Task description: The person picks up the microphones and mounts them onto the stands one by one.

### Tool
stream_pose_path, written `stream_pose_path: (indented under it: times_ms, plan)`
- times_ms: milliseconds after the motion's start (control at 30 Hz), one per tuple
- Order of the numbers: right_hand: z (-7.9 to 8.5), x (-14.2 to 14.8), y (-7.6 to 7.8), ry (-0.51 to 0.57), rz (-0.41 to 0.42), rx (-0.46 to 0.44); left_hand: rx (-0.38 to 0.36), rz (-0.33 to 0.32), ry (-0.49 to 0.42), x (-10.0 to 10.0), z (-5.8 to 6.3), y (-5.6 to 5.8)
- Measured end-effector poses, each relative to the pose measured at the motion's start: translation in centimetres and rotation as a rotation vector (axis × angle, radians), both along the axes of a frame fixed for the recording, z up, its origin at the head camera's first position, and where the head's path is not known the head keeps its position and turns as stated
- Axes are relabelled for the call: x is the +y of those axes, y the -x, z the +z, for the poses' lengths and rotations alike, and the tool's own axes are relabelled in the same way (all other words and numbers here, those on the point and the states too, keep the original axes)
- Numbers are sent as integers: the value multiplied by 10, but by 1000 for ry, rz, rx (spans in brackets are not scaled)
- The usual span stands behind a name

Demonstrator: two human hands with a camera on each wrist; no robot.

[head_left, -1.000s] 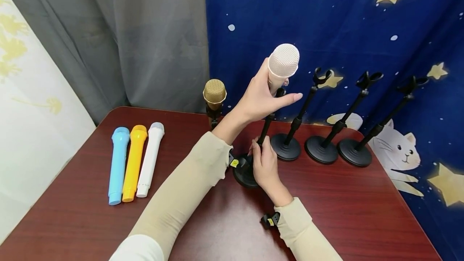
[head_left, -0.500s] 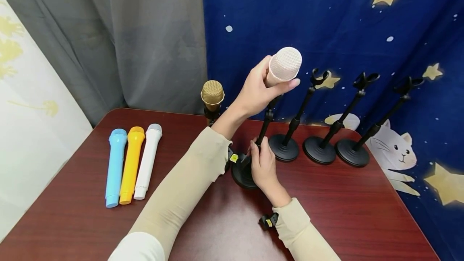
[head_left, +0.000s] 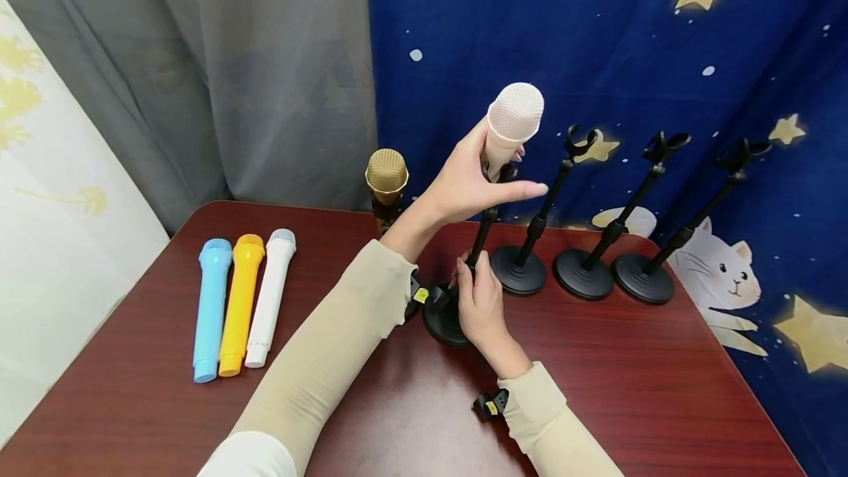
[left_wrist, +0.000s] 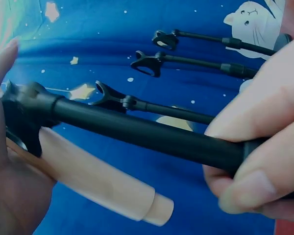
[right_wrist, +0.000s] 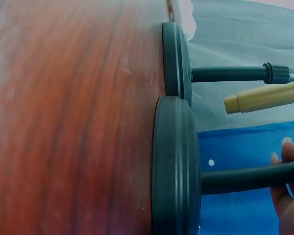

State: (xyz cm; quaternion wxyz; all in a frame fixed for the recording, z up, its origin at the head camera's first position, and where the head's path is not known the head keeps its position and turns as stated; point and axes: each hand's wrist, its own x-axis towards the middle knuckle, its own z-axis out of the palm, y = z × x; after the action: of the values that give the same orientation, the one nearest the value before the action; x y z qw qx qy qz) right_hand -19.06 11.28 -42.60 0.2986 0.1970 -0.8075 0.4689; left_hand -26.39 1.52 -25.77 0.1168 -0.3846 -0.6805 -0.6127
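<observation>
My left hand (head_left: 460, 179) is around a pale pink microphone (head_left: 515, 115), its fingers curled behind the body and its thumb held straight out, off the microphone. In the left wrist view the microphone's handle (left_wrist: 98, 178) slants down from the clip (left_wrist: 27, 105) at the top of a black desk stand. My right hand (head_left: 483, 304) grips that stand's pole (left_wrist: 147, 137) low down, thumb and fingers pinching it. The stand's round base (head_left: 445, 319) rests on the table. The left palm partly hides where microphone and clip meet.
A gold microphone (head_left: 387, 171) sits in another stand just left. Three stands with bare clips, the nearest a black stand (head_left: 520, 269), line the right back edge. Blue, yellow and white microphones (head_left: 270, 300) lie at left on the red-brown table (head_left: 132, 403). Curtains hang behind.
Half a second ago the left thumb pressed against the microphone; now it sticks out away from it. The microphone head has shifted slightly left. The right hand keeps its grip on the pole.
</observation>
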Motion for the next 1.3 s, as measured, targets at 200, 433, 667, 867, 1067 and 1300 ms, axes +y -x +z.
stream_pose_path:
  times_ms: [200,433,667,867,1067,1300]
  plan:
    - [1,-2,-1,-3,-8,-5,30,13,-5,-2,-5,2]
    - [3,-3,-1,-1,-15,5,109,119,8,-1,-5,2]
    - [3,0,-1,-14,-32,14,146,184,12,2,-5,0]
    - [2,1,-1,-11,-26,9,175,262,20,2,-9,-3]
    - [1,1,-1,7,-23,10,149,292,12,4,-11,-6]
    - [0,-1,0,1,-36,9,128,292,-80,7,-19,-12]
